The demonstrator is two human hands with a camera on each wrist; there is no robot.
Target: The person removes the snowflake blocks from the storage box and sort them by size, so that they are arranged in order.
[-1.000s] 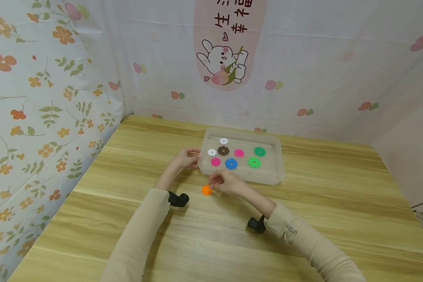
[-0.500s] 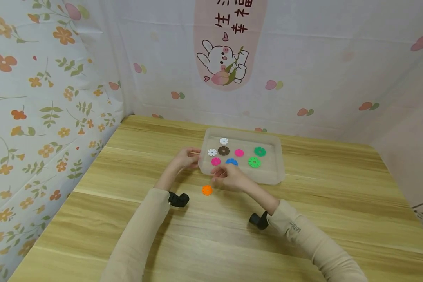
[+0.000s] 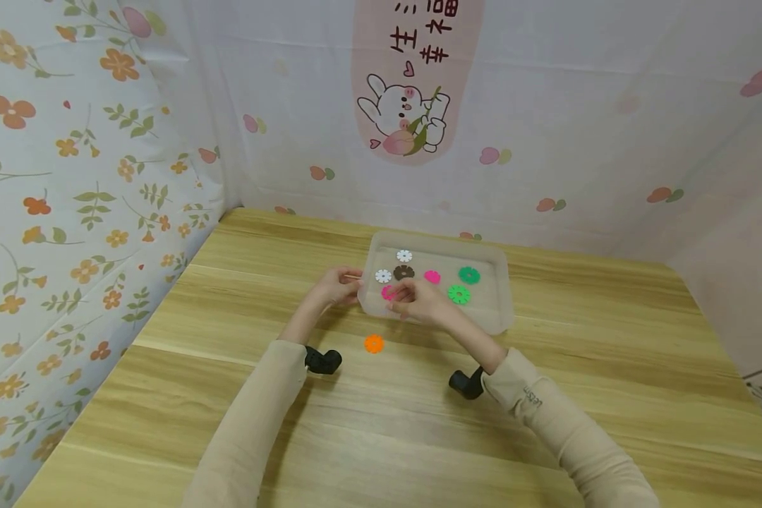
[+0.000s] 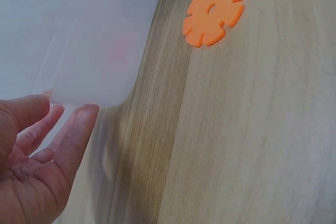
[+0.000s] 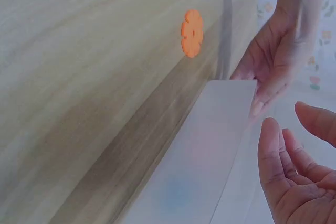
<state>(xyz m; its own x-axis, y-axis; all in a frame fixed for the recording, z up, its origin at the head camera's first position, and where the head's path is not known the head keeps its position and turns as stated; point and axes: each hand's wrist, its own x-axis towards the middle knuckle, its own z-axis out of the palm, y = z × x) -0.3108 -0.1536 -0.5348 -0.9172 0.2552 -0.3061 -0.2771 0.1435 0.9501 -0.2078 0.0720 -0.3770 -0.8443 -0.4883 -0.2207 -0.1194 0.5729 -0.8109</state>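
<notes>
A frosted plastic box holds several notched plastic discs: two white, a brown, two pink, and a light green and dark green one. My left hand grips the box's left end; in the left wrist view the thumb lies at the rim and the fingers against the outer wall. Over the front left of the box hovers my right hand, its thumb and fingers parted around nothing in the right wrist view. It hides the blue disc and part of the nearer pink one. One orange disc lies flat on the table before the box.
The wooden table carries the box near its back edge. Behind it hangs a printed cloth, and a flowered cloth covers the left side. Black wrist cameras sit below both forearms.
My right hand has let go of the orange disc, which stays on the table. That hand has risen away over the box's front wall. My left hand has stayed put.
</notes>
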